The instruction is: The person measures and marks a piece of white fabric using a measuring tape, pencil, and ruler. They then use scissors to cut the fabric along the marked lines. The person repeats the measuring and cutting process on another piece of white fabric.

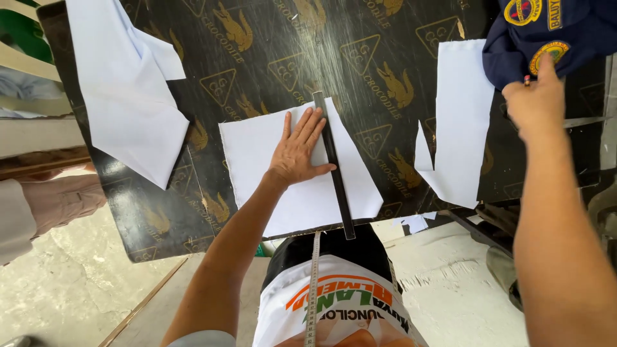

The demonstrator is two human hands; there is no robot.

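While the left hand [297, 151] lies flat with its fingers [313, 128] spread wide and gripping nothing, it presses down on a white, roughly rectangular cut piece of fabric [257, 154] that sits near the front edge of the dark printed desk [270, 58]. A long, thin dark metal ruler [335, 170] runs from the far edge of that piece to just past the near edge of the desk, and the fingertips touch its left side, pinning cloth and ruler together.

To do this well, I judge that the palm should keep even downward pressure so neither the fabric nor the ruler creeps, with the fingertips kept clear of the ruler's right-hand working edge.

The right hand [536, 96] reaches to the far right corner, its fingers curled loosely and resting on a navy blue garment with round embroidered patches [565, 32]; whether it pinches the cloth or only touches it I cannot tell.

Between the two hands lies a tall white fabric piece with a notched lower corner [463, 115]. Well to the left, a larger pale pointed fabric panel [125, 96] drapes over the desk. A yellow-white measuring tape [314, 283] hangs down the person's front over a white printed shirt [334, 308]. Pale concrete floor [71, 283] shows beneath.
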